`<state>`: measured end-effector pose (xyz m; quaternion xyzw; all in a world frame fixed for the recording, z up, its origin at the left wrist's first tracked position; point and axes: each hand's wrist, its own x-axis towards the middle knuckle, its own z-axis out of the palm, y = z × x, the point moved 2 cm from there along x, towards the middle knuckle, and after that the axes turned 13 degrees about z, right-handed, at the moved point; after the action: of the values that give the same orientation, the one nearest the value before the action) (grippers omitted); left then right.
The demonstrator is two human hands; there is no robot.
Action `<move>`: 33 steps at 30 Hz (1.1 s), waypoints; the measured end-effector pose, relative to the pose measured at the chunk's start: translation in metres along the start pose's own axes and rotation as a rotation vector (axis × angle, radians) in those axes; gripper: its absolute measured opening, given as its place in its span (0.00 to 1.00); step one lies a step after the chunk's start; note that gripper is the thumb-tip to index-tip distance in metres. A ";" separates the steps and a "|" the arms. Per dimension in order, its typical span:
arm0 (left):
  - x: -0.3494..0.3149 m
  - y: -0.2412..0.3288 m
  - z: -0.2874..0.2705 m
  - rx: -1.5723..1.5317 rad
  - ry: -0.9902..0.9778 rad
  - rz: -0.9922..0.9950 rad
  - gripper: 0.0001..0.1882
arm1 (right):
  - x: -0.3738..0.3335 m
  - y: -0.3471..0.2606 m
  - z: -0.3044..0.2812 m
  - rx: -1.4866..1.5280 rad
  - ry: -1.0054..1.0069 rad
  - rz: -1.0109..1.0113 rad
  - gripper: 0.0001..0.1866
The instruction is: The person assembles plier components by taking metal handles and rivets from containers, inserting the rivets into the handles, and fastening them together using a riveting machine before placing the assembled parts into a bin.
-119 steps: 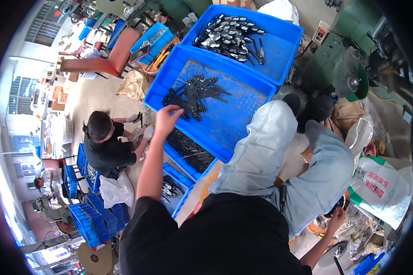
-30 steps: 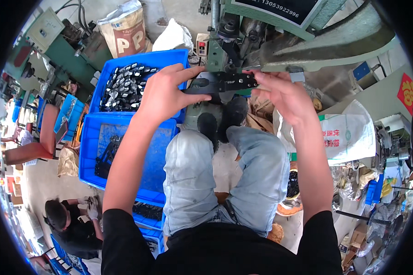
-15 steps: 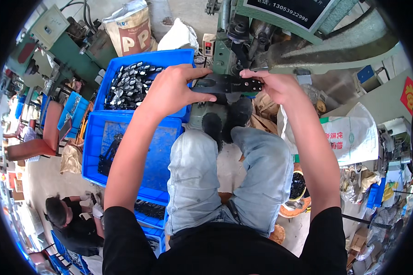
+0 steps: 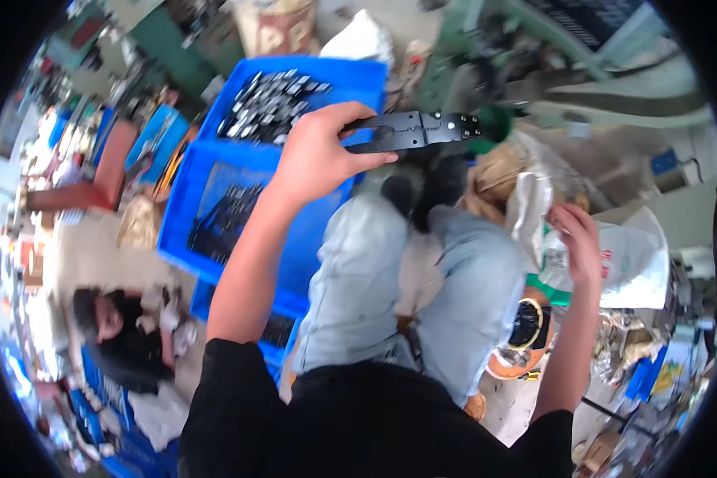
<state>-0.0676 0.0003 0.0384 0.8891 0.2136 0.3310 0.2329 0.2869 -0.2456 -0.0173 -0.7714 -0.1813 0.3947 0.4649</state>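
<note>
My left hand (image 4: 319,155) is closed on the handle end of a pair of flat black wire stripper pliers (image 4: 414,131), thumb on the near handle and fingers on the far one. The riveted, notched end points right, in front of the green machine, with no hand on it. My right hand (image 4: 577,235) is apart from the pliers, in front of a white printed sack (image 4: 633,259). Its fingers are loosely bent and somewhat blurred, and I see nothing in them.
Left of my knees are a blue crate of shiny metal pieces (image 4: 370,76) and a blue crate of black parts (image 4: 303,275). A green machine (image 4: 613,92) stands ahead. By my right knee is a round container of black pieces (image 4: 526,323). A co-worker (image 4: 127,334) sits lower left.
My right hand has let go of the pliers and moved right and nearer to me. My left hand still holds them. The view has shifted, and the machine's working end no longer lies behind my hands.
</note>
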 end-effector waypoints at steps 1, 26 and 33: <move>-0.030 -0.003 -0.008 0.021 -0.020 -0.053 0.25 | -0.010 0.022 -0.013 0.040 0.060 -0.022 0.15; -0.293 -0.267 -0.002 0.681 -0.363 -0.945 0.31 | -0.087 0.324 -0.101 -0.904 0.594 0.182 0.14; -0.342 -0.347 -0.038 0.558 -0.369 -0.885 0.33 | -0.106 0.299 -0.080 -0.717 0.596 0.382 0.11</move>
<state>-0.4083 0.1061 -0.2962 0.7857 0.6022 -0.0289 0.1389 0.2571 -0.5101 -0.2078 -0.9812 -0.0205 0.1482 0.1216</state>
